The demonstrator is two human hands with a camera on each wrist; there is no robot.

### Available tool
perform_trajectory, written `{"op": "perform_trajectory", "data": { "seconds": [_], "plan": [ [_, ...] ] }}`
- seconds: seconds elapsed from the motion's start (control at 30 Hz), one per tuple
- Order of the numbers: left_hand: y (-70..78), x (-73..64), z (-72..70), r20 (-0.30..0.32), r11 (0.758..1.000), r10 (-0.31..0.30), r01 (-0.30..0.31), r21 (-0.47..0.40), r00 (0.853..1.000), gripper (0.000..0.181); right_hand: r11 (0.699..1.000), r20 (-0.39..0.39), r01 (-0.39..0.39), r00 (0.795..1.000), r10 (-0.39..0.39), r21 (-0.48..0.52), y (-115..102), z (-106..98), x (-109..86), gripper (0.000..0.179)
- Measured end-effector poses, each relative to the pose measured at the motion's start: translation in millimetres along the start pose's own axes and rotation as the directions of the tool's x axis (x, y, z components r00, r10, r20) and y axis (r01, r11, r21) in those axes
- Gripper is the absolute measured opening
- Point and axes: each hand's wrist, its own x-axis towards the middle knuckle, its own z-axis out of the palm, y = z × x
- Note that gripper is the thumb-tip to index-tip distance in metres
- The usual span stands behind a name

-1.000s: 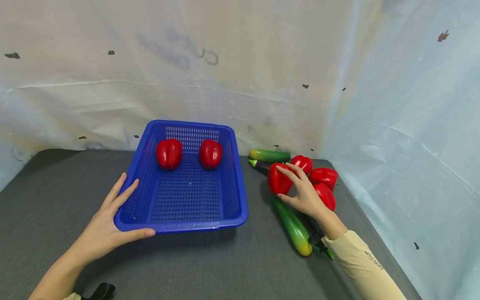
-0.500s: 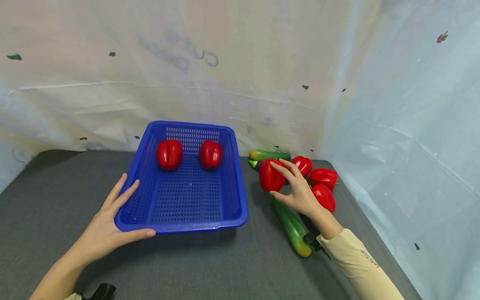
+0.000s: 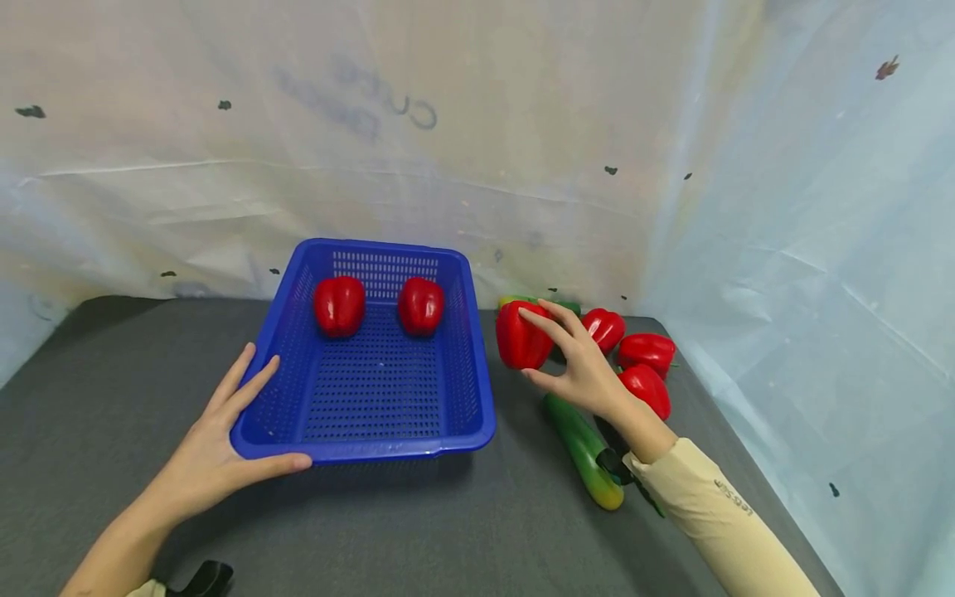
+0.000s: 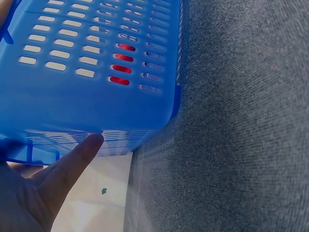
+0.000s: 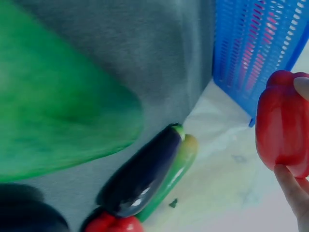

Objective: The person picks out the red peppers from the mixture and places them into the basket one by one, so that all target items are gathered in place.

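Note:
Raised over the table, a red bell pepper [image 3: 522, 336] is pinched between the thumb and fingers of my right hand [image 3: 585, 373], just right of the blue basket [image 3: 484, 373]. The same pepper shows at the right edge of the right wrist view. My left hand [image 3: 212, 439] rests on the basket's near left corner, fingers spread and straight, thumb along the front rim. One left finger [image 4: 72, 164] lies against the outer wall in the left wrist view. Two red bell peppers, a left one [image 3: 339, 307] and a right one [image 3: 421, 307], lie inside the basket's far half.
A green zucchini [image 3: 585, 456] lies under my right forearm, partly hidden. Behind the held pepper are another zucchini [image 3: 570, 307] and an eggplant [image 5: 140, 174]. Three more red peppers [image 3: 646, 354] sit at the table's right edge. Plastic sheeting [image 3: 477, 149] hangs behind.
My right hand has lifted the red bell pepper and carried it left and away from the other vegetables, toward the basket. The left hand and basket stay where they were.

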Motion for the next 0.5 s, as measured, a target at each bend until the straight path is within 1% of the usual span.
{"op": "perform_trajectory", "data": {
  "seconds": [0.2, 0.5],
  "plan": [
    [0.7, -0.2, 0.5, -0.002, 1.0, -0.003, 0.003, -0.003, 1.0, 0.109, 0.999, 0.008, 0.042, 0.999, -0.042, -0.004, -10, -1, 10.0, 0.076],
    [1.3, -0.4, -0.2, 0.005, 1.0, -0.014, 0.014, -0.011, 1.0, 0.109, 0.999, 0.035, 0.053, 0.998, -0.053, 0.002, -23, -2, 25.0, 0.076]
  ]
}}
